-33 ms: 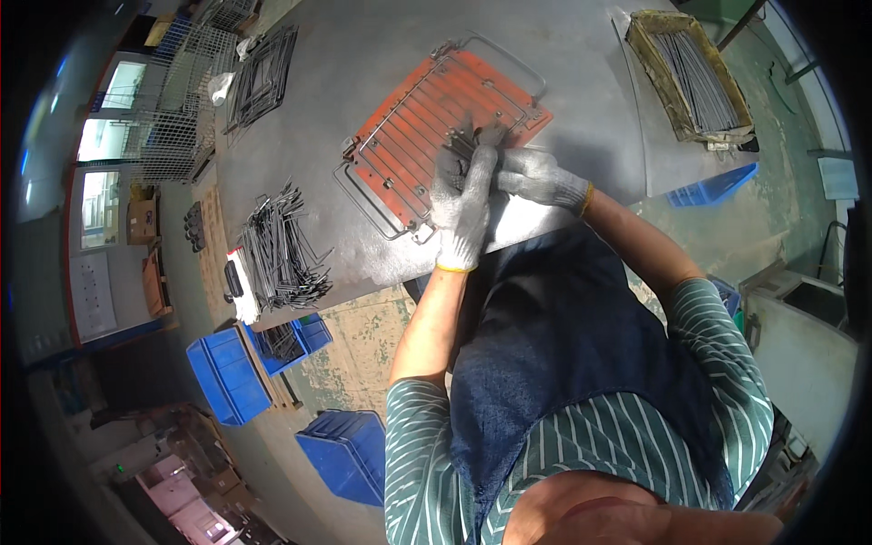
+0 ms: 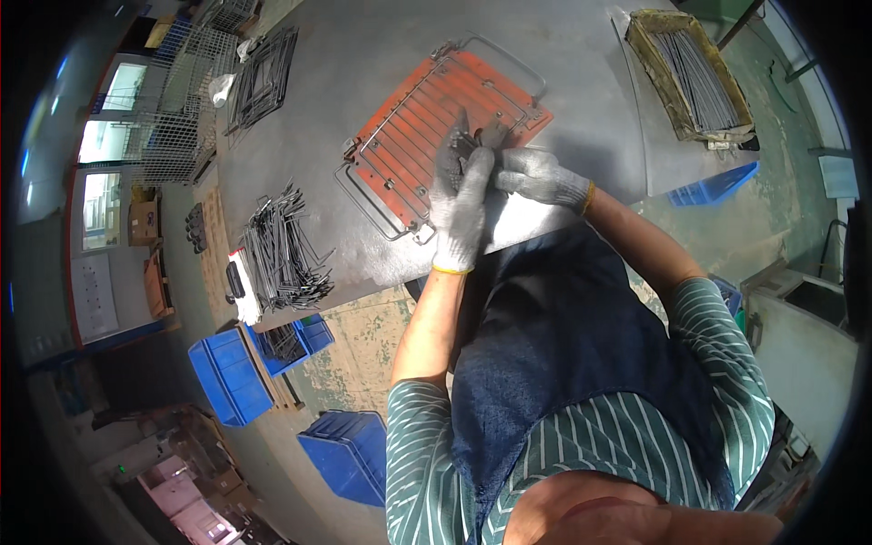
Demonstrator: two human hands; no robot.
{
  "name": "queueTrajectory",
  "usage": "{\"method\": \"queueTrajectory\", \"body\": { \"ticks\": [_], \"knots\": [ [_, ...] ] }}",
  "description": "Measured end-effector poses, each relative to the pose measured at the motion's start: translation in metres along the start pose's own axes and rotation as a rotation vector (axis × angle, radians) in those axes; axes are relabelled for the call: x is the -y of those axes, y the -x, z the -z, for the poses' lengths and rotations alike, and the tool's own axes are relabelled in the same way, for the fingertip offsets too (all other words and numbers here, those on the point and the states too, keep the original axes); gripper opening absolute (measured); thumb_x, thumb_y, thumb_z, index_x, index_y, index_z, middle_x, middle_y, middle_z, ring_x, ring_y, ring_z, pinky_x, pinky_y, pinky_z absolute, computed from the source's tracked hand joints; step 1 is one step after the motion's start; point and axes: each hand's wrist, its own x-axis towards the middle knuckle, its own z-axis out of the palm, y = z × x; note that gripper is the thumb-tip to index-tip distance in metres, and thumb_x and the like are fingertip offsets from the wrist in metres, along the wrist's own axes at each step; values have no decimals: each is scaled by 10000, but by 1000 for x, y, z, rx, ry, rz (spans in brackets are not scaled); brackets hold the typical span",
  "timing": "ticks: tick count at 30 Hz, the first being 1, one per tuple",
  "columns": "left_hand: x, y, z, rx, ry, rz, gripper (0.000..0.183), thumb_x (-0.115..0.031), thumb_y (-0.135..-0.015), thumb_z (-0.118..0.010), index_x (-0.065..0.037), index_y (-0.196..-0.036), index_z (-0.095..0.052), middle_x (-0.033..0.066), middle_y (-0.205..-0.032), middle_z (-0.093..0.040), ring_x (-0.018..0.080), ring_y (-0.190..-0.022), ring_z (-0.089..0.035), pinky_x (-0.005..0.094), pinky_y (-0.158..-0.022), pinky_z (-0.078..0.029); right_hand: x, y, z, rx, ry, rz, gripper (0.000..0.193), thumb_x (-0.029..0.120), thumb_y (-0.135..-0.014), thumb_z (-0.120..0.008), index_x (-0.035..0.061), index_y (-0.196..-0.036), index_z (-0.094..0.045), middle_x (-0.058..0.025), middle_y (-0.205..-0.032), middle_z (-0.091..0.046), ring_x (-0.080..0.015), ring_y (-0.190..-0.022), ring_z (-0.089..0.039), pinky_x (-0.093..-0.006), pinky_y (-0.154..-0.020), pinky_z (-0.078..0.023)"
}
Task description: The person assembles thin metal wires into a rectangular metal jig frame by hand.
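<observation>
Green with pale stripes, the shirt [image 2: 590, 436] lies nearest, under a navy apron [image 2: 554, 354]. Beyond it, both hands wear grey-white knitted gloves with darkened fingers and meet above the lower right part of an orange-red fixture plate [image 2: 413, 136]. The left hand [image 2: 451, 209] has its fingers curled around short dark metal pieces [image 2: 467, 142]; the right hand [image 2: 542, 179] is bent in close beside it, but I cannot tell whether its fingers grip anything. The plate lies flat on the grey counter [image 2: 345, 91], thin metal rods [image 2: 400, 130] running across it and a bent wire loop [image 2: 371, 207] at its left end. On the counter to the left is a tangled heap of bent wire parts [image 2: 286, 250]; farther off lie dark wire frames [image 2: 263, 77], and at upper right a worn box [image 2: 649, 68] holds straight rods [image 2: 695, 82]. Blue bins [image 2: 345, 454] stand on the floor, with wire-mesh cages [image 2: 182, 100] beyond the counter.
</observation>
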Motion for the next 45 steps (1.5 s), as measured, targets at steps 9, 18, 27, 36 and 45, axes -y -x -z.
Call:
{"method": "queueTrajectory", "body": {
  "ticks": [9,18,27,36,45],
  "knots": [
    [-18,3,13,88,-149,271,421,-63,-907,-530,49,-1300,-430,162,-1241,-562,204,-1070,-576,287,-939,-447,-1,-2,8,207,-106,-84,261,287,-913,-571,43,-988,-627,-47,-826,-636,-110,-775,-594,-291,-709,-483],
    [-7,6,9,56,-270,25,328,-35,-912,-528,54,-1226,-500,160,-1264,-554,183,-1123,-562,279,-951,-440,18,9,2,1,-131,-59,352,344,-895,-586,47,-1082,-618,-91,-876,-643,-150,-802,-612,-298,-736,-498],
    [-39,12,2,105,-727,339,336,-155,-884,-605,-9,-1186,-584,89,-1105,-652,104,-1004,-583,227,-854,-435,6,10,9,96,330,76,374,356,-879,-576,83,-1133,-599,-140,-1095,-623,-293,-1058,-577,-405,-921,-440],
    [-8,15,15,54,-817,102,236,-160,-863,-648,12,-1023,-662,47,-884,-685,72,-797,-589,208,-737,-461,5,21,5,24,346,200,424,405,-892,-532,121,-1205,-567,-99,-1184,-596,-265,-1155,-510,-398,-1026,-332],
    [-22,16,13,256,-1024,30,220,-130,-860,-644,-11,-1043,-664,67,-932,-695,99,-855,-608,242,-786,-471,-20,17,-2,127,361,227,491,425,-902,-510,116,-1283,-489,-126,-1197,-582,-285,-1159,-509,-416,-1019,-345]
  ]
}}
